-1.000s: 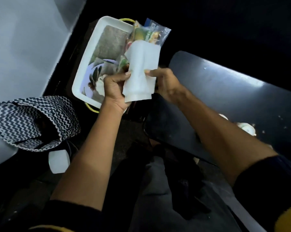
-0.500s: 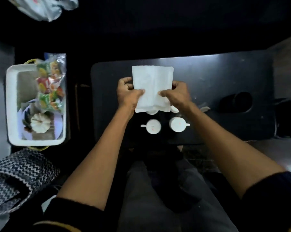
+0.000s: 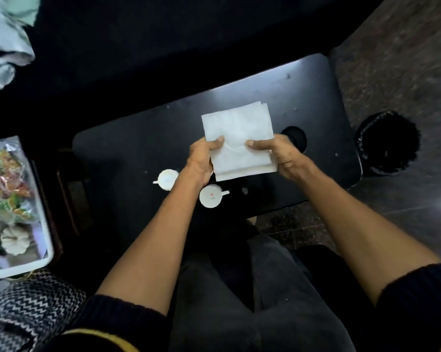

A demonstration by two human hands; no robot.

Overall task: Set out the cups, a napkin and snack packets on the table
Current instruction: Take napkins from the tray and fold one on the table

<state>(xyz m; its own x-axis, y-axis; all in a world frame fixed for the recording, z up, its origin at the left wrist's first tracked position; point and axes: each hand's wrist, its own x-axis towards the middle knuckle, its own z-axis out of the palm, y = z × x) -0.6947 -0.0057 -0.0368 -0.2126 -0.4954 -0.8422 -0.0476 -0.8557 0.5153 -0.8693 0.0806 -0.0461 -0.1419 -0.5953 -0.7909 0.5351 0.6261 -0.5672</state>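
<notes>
**Two hands hold a napkin above a dark table**

Both forearms reach forward over the table (image 3: 143, 148). The left hand (image 3: 201, 158) and right hand (image 3: 277, 153) pinch a folded white napkin (image 3: 237, 133) by its near edges, thumbs on top. Two white cups (image 3: 212, 196) stand on the table beneath the left wrist. Left of the table, a white tray (image 3: 45, 250) holds snack packets (image 3: 6, 174).

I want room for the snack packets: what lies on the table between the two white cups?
In the head view, only the left hand and wrist cross between the cups; no other item shows on the table there.
</notes>
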